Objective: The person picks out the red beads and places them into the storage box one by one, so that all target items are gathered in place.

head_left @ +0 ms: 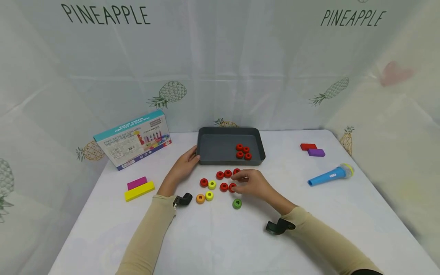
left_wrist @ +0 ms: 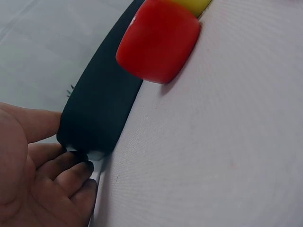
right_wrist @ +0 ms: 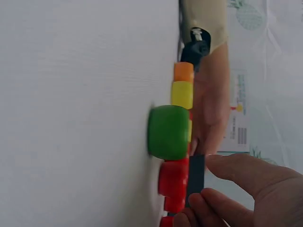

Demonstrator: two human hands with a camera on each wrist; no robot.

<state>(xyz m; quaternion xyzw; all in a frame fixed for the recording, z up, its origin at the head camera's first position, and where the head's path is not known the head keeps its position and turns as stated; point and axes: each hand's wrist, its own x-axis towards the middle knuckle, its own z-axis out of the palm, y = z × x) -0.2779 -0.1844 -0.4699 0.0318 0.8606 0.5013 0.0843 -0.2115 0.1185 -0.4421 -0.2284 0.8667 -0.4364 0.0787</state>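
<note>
My left hand [head_left: 185,167] grips the left front corner of a dark grey tray [head_left: 223,162]. In the left wrist view, thumb [left_wrist: 40,124] and fingers are at the tray's end. My right hand [head_left: 255,186] hovers at several red beads, thumb and fingers apart. Its thumb is right beside one red bead [head_left: 232,188], and its fingertips overlap another red bead [head_left: 236,171]. Nothing shows between them in the right wrist view. A green bead [head_left: 237,204] lies in front of this hand. Inside the tray, several red beads [head_left: 240,154] sit at the right.
Two yellow beads, one of them a yellow bead [head_left: 209,196] beside an orange bead [head_left: 200,198], lie left of centre. A printed box [head_left: 134,139] stands at back left, near magenta and yellow blocks [head_left: 139,191]. Rightward are a toy microphone [head_left: 330,175] and red and purple blocks [head_left: 316,152].
</note>
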